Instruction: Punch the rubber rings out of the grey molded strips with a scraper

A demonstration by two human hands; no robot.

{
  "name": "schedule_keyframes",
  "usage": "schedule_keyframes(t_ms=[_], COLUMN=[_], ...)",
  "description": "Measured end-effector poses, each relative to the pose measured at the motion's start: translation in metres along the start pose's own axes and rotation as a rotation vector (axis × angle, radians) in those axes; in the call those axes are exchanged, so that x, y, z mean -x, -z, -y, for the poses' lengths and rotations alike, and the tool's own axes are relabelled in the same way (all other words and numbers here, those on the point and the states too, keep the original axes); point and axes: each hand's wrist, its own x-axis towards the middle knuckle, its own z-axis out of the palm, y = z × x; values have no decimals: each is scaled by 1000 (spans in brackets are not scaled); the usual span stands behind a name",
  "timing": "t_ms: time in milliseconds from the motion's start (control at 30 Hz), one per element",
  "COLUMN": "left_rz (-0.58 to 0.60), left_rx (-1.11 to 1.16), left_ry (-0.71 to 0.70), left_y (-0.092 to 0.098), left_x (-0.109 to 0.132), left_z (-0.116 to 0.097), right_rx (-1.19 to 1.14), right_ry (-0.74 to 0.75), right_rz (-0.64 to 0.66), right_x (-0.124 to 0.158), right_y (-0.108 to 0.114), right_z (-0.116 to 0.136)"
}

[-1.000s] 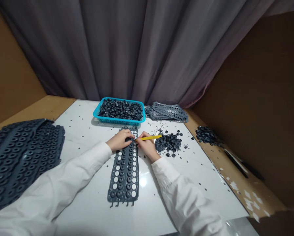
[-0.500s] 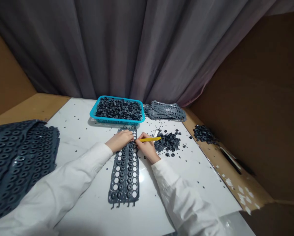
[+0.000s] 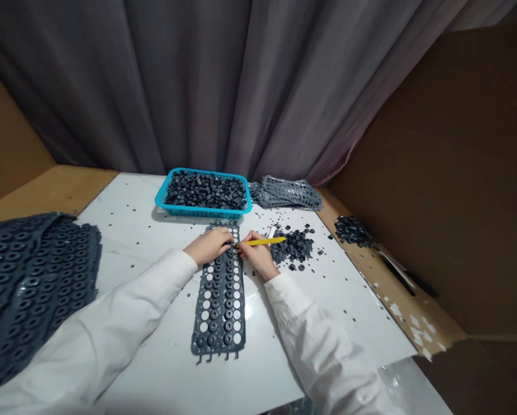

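The right hand (image 3: 259,253) has its fingers clamped on a slim yellow stick-like tool (image 3: 264,241), held low and slanted like a pen, probably for fine control at the tip. The left hand (image 3: 210,245) lies over the far part of a dark grey, rubbery strip with rows of rings and round holes (image 3: 222,311), seemingly to steady it; whether its fingertips pinch anything, I cannot tell. The strip lies lengthwise on the glossy white tabletop (image 3: 154,369), squarely between both forearms, within easy reach. A loose heap of small dark pieces (image 3: 298,246) sits just beyond the right hand. Farther back stand a bright blue plastic basket (image 3: 197,212) full of dark pieces and, beside it, stacked grey perforated sheets (image 3: 290,193).
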Motion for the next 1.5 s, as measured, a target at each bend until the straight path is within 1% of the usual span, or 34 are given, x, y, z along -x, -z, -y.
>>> schedule_keyframes(t_ms=[133, 233, 367, 433, 500, 533, 633, 667, 700, 733, 800, 900, 967, 1000, 1067, 1133, 1233, 1300, 1400, 1500], left_rz=[36, 36, -3, -49, -136, -217, -520, -578, -588, -555, -442, -308, -229, -192, -143, -118, -70, -12, 77, 123], left_rx=[-164, -223, -226, -159, 4, 108, 404, 492, 579, 670, 857, 1102, 1188, 1190, 1099, 871, 419, 219, 105, 23], left_ry=[-56, -68, -94, -99, -79, -35, 207, 283, 336, 370, 421, 518, 554, 563, 546, 460, 184, 24, -114, -163], left_y=[3, 3, -2, -5, -7, -6, -1, 1, 3, 4, 5, 3, 3, 3, 3, 4, 6, 10, 14, 12], left_x=[-1, -1, 0, 0, 0, 0, 1, 1, 1, 1, -1, -4, -6, -7, -6, -4, 0, 0, -1, -2], left_z=[-4, -6, -4, -3, 0, 3, 12, 15, 18, 20, 20, 12, 6, 4, 1, 0, -1, -2, -3, -5], right_rx=[33, 111, 249, 305, 349, 365, 364, 337, 299, 253, 160, 57, 17, 11, 12, 20, 34, 50, 67, 88], right_ry=[28, 70, 146, 186, 228, 243, 243, 224, 195, 158, 86, 25, -15, -34, -51, -54, -73, -79, -64, -24], right_rz=[3, -13, -67, -82, -78, -76, -74, -67, -57, -49, -58, -85, -56, -38, -14, -8, -12, -16, -7, -4], right_x=[-1, -2, 0, 2, 3, 4, 6, 6, 7, 7, 8, 9, 10, 10, 11, 12, 13, 13, 13, 12], right_y=[0, -2, -8, -11, -14, -15, -15, -14, -11, -8, -1, 6, 6, 5, 2, -1, -3, -3, -3, -3], right_z=[-2, 0, 7, 11, 15, 16, 16, 15, 13, 12, 9, 5, 4, 4, 4, 6, 9, 11, 11, 9])
